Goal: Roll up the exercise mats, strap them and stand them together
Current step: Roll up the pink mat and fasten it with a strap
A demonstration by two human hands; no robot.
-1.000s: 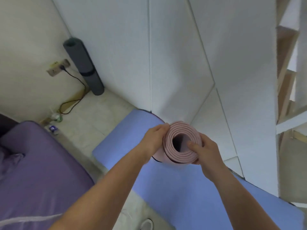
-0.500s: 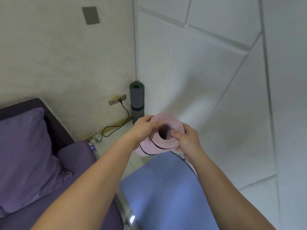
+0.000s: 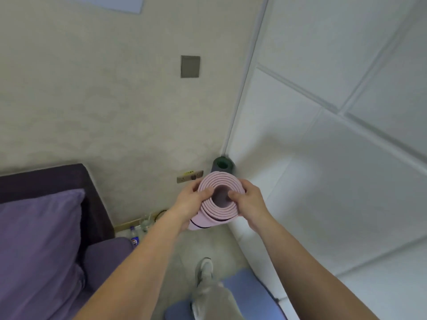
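1. While the view looked down, one leg in grey trousers with one pale shoe (image 3: pixel 204 267) stood nearest on the floor, beside one blue mat (image 3: pixel 249 294) that lay flat along the white panelled wall (image 3: pixel 323 181).
2. To the left sat one dark sofa (image 3: pixel 46 177) bearing one purple cushion (image 3: pixel 39 232).
3. Two bare forearms reached forward. The left grip (image 3: pixel 191 202) was curled round the left side of one pink rolled mat (image 3: pixel 220 210), its thumb across the end face. The right grip (image 3: pixel 250 202) was curled round the right side, its thumb tucked into the roll's hollow core. The roll was held in the air between them, its end towards the camera.
4. One dark strap (image 3: pixel 198 225) circled the pink roll lower down.
5. By the skirting past the sofa stood a few small bottles (image 3: pixel 135 239); their number could not be told.
6. Behind the pink roll were one wall socket (image 3: pixel 189 177) and, in the corner, one dark grey rolled mat (image 3: pixel 222 165) standing upright. That made three mats in all.
7. Farthest up the beige wall hung one grey plate (image 3: pixel 190 66).
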